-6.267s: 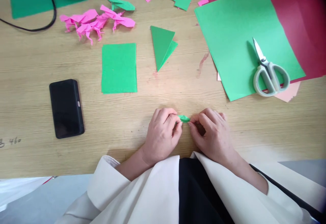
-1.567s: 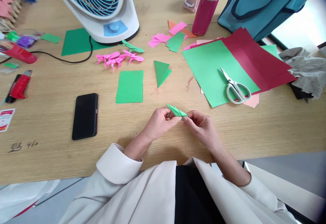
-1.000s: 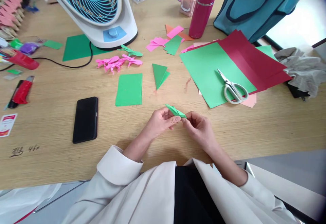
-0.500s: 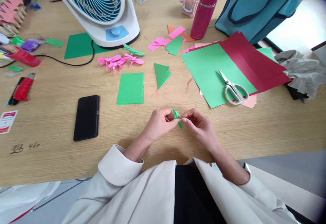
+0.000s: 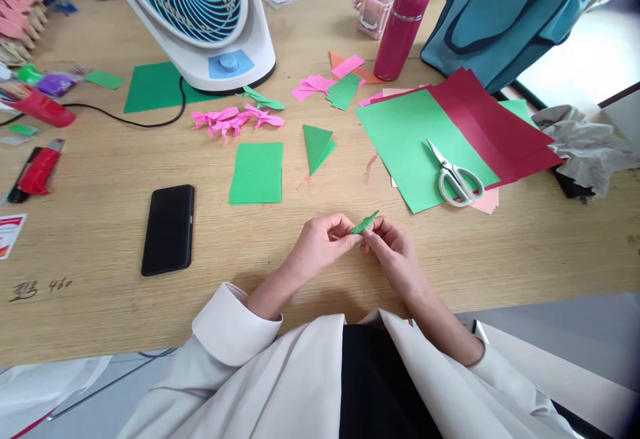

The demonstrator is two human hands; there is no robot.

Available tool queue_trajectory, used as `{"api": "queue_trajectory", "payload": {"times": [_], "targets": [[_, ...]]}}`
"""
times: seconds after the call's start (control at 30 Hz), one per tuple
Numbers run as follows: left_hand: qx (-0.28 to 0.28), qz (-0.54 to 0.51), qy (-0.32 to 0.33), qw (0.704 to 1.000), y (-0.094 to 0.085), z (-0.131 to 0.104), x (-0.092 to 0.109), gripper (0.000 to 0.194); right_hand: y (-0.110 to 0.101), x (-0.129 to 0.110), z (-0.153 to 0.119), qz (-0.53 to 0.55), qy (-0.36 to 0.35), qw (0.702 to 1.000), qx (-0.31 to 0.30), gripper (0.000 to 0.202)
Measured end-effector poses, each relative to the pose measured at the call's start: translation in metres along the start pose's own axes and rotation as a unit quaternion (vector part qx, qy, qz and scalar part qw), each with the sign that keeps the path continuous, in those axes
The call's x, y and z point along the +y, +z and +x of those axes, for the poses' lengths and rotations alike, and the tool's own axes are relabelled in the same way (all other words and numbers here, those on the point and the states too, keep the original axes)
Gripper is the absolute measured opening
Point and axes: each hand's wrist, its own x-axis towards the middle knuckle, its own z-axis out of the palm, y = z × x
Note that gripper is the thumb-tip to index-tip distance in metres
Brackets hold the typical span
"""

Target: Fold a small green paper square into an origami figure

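Note:
A small folded green paper piece (image 5: 366, 223) is pinched between both hands above the front of the table. My left hand (image 5: 323, 242) grips its left end, and my right hand (image 5: 395, 249) grips the right end, with its tip pointing up and right. Beyond the hands lie a green folded triangle (image 5: 317, 148) and a green paper stack (image 5: 257, 173). Pink folded figures (image 5: 235, 120) and green folded ones (image 5: 263, 98) rest near the fan. White-handled scissors (image 5: 456, 179) lie on a large light green sheet (image 5: 400, 139), beside dark red sheets (image 5: 495, 126).
A black phone (image 5: 169, 229) lies at the left, with a red cutter (image 5: 43, 169) farther out. The white fan (image 5: 200, 26), pink bottle (image 5: 403, 29), pink basket (image 5: 375, 9) and teal bag (image 5: 500, 19) stand at the back.
The folded green piece has turned, its tip now pointing up and right instead of downward. Both hands remain close together, with the left slightly farther right.

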Motion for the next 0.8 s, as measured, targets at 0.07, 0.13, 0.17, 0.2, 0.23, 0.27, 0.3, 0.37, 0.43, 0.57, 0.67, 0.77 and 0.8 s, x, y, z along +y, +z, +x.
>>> {"api": "queue_trajectory", "payload": {"times": [0.07,0.13,0.17,0.2,0.23,0.27,0.3,0.37,0.43,0.57,0.67,0.77,0.8], "targets": [[-0.002,0.013,-0.007,1.000,-0.001,-0.001,0.000,0.017,-0.001,-0.001,-0.001,-0.013,0.003,1.000,-0.011,0.029],[-0.008,0.037,-0.014,0.999,-0.002,-0.002,0.001,0.016,-0.001,-0.002,-0.001,-0.018,0.003,1.000,-0.021,0.031],[-0.010,0.050,-0.015,0.999,-0.003,-0.003,0.002,0.016,-0.002,-0.002,0.000,-0.015,0.002,1.000,-0.027,0.032],[-0.013,0.063,-0.015,0.998,-0.003,-0.003,0.004,0.015,-0.002,-0.002,0.000,-0.009,0.000,0.999,-0.031,0.034],[-0.016,0.074,-0.013,0.997,-0.002,-0.004,0.005,0.015,-0.002,-0.002,0.000,-0.004,-0.001,0.999,-0.033,0.034],[-0.017,0.080,-0.011,0.997,-0.002,-0.005,0.005,0.015,-0.002,-0.001,0.001,0.000,-0.002,0.999,-0.032,0.035],[-0.016,0.081,-0.007,0.997,-0.001,-0.005,0.006,0.015,-0.002,0.000,0.001,0.002,-0.003,1.000,-0.027,0.035],[-0.015,0.066,-0.003,0.998,0.000,-0.005,0.006,0.017,-0.003,0.003,0.001,0.008,-0.002,1.000,-0.006,0.034],[-0.020,0.037,-0.002,0.999,0.001,-0.005,0.005,0.019,-0.003,0.007,0.000,0.017,-0.001,1.000,0.018,0.033],[-0.050,-0.033,-0.008,0.998,0.002,-0.003,0.000,0.019,-0.003,0.011,-0.001,0.030,-0.001,0.998,0.049,0.031],[-0.044,-0.039,-0.003,0.998,0.003,-0.002,-0.003,0.021,-0.002,0.012,-0.003,0.035,0.003,0.998,0.047,0.029],[-0.029,0.009,0.015,0.999,0.003,-0.002,-0.003,0.019,-0.002,0.010,-0.005,0.029,0.012,0.999,0.035,0.026],[-0.027,0.024,0.019,0.999,0.003,-0.002,-0.003,0.018,-0.002,0.009,-0.005,0.023,0.016,0.999,0.031,0.026]]}}
